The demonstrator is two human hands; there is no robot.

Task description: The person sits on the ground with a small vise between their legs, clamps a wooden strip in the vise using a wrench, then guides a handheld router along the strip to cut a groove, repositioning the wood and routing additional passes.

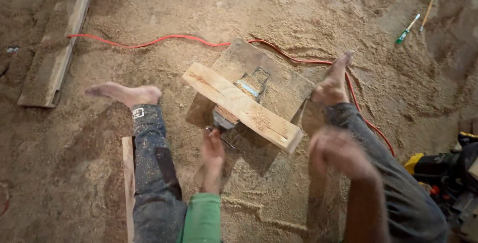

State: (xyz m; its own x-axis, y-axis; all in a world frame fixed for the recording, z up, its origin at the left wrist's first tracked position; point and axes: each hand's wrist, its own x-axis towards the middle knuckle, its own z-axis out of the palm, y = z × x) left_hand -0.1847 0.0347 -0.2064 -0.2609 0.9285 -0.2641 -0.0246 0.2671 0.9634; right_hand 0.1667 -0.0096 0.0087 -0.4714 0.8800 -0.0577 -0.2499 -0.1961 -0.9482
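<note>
Floor is covered in sawdust throughout. Far left: a long board lies flat, half buried. A red cable snakes from left across to right, passing behind the machine and down past the right foot.

Person sits on the floor, legs spread, bare left foot and right foot either side of the work. A thin plank lies just left of the left leg.

Left hand, green sleeve, reaches to the near edge of the machine; fingers curled together at a small metal part there, cannot tell if they pinch it.

Wood block lies diagonally across the machine's flat top, near end overhanging to the right.

Right hand is in the air, just right of the block's near end, not touching it. Motion-blurred; fingers look loosely bunched, holding nothing I can see.

Far right: two green-handled tools on the sawdust. Near right edge: yellow-black power tool.
</note>
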